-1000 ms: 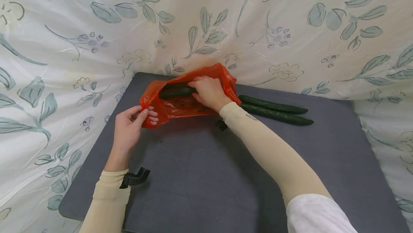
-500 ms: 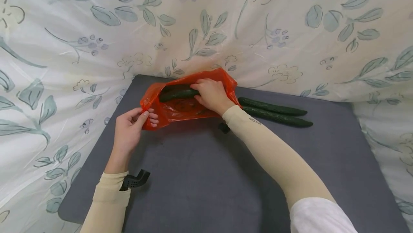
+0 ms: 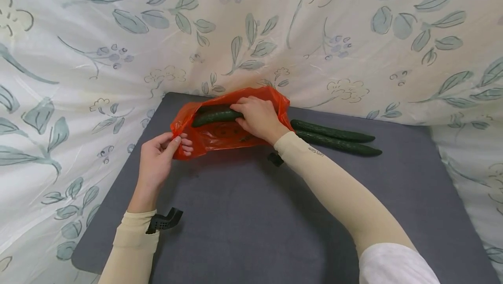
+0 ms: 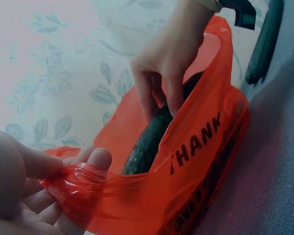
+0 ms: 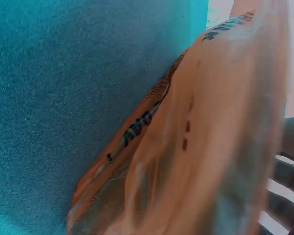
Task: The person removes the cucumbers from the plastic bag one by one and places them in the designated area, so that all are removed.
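A red plastic bag (image 3: 235,142) with black lettering lies on its side on the dark table, its mouth spread toward me. My left hand (image 3: 159,155) pinches the bag's left edge between thumb and fingers. Inside the mouth my right hand (image 3: 259,116) grips a cucumber (image 3: 212,118) from above, as the left wrist view also shows, with the cucumber (image 4: 148,142) slanting down into the bag. The bag's side (image 5: 201,147) fills much of the right wrist view and hides what the right hand holds there.
Two more cucumbers (image 3: 338,137) lie side by side on the table (image 3: 235,214), just right of the bag. A floral cloth (image 3: 235,26) hangs behind the table and along its left side.
The right hand, with the cucumber in its grip, has shifted slightly right and down in the head view. The left hand keeps its pinch on the bag's edge.
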Motion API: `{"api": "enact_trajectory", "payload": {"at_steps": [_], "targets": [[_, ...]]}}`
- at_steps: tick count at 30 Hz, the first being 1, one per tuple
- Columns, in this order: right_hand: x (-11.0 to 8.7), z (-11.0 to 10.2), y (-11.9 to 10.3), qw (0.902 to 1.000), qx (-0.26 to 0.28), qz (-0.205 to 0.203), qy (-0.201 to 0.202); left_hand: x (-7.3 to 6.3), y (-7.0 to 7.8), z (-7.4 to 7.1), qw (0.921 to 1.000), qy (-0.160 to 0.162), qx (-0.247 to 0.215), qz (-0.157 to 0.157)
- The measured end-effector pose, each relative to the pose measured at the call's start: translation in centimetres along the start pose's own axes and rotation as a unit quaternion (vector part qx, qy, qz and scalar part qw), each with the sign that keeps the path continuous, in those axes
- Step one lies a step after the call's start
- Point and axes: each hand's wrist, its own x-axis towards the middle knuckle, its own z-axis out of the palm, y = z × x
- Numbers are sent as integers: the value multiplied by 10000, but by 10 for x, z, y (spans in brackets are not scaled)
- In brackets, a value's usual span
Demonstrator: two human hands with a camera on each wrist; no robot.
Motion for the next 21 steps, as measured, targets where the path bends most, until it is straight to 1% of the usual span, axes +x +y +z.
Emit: {"api": "enact_trajectory", "payload": {"at_steps": [8,15,21], "targets": [[-7,-7,-7,9997,122,-88,195,-1,1,1,10000,-25,-33,-34],[-12,-13,-14,9996,133,-161,207,-4,2,0,9999,2,7,-164],[-13,-21,-19,9996,85,-201,192,-3,5,1,9998,2,18,-182]]}}
